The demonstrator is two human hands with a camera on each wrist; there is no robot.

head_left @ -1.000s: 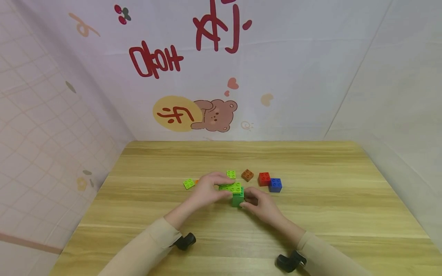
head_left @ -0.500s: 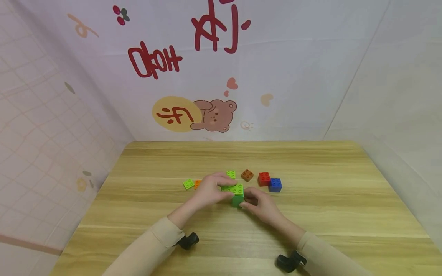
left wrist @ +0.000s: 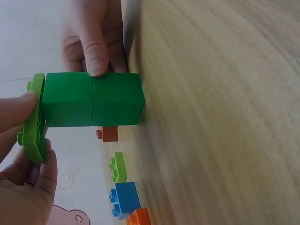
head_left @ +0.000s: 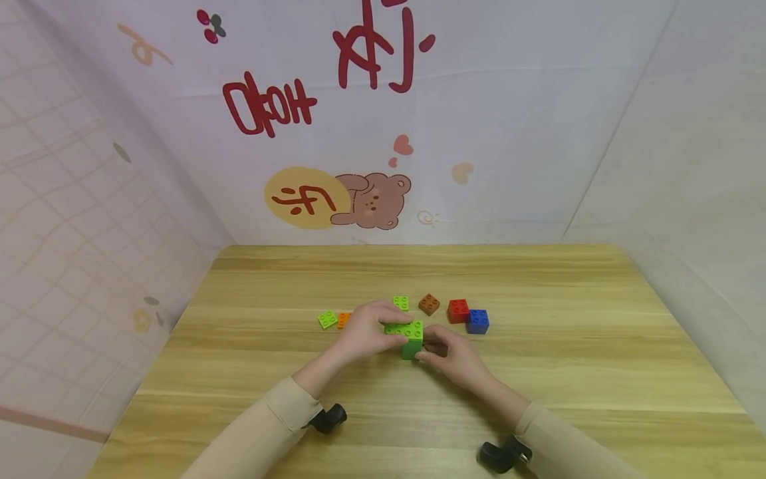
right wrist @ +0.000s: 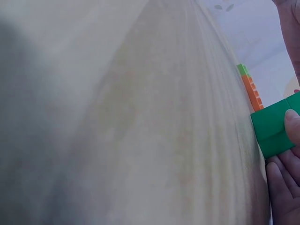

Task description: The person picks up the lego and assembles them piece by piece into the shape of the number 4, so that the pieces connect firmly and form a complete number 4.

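Two dark green toy bricks (left wrist: 93, 99) stand stacked on the table, side faces flush. My right hand (head_left: 455, 358) grips this stack from the right, thumb (right wrist: 293, 125) against the near face. On top of the stack lies a lime green building plate (head_left: 411, 330) with studs, sticking out to the left past the bricks. My left hand (head_left: 366, 330) pinches the overhanging part of the plate, thumb on the near side and fingers on the far side. In the left wrist view the plate (left wrist: 33, 119) sits right at the top brick, its underside partly hidden by fingers.
Behind the hands lie a small lime plate (head_left: 401, 303), a brown piece (head_left: 429, 304), a red brick (head_left: 458, 311) and a blue brick (head_left: 478, 322). Further left are another lime plate (head_left: 327, 319) and an orange piece (head_left: 344, 320). The left wrist view shows another blue brick (left wrist: 126, 198).
My left hand has brought the lime plate slightly right and over the green stack, covering the studs that showed a second ago. My right hand has stayed in place.
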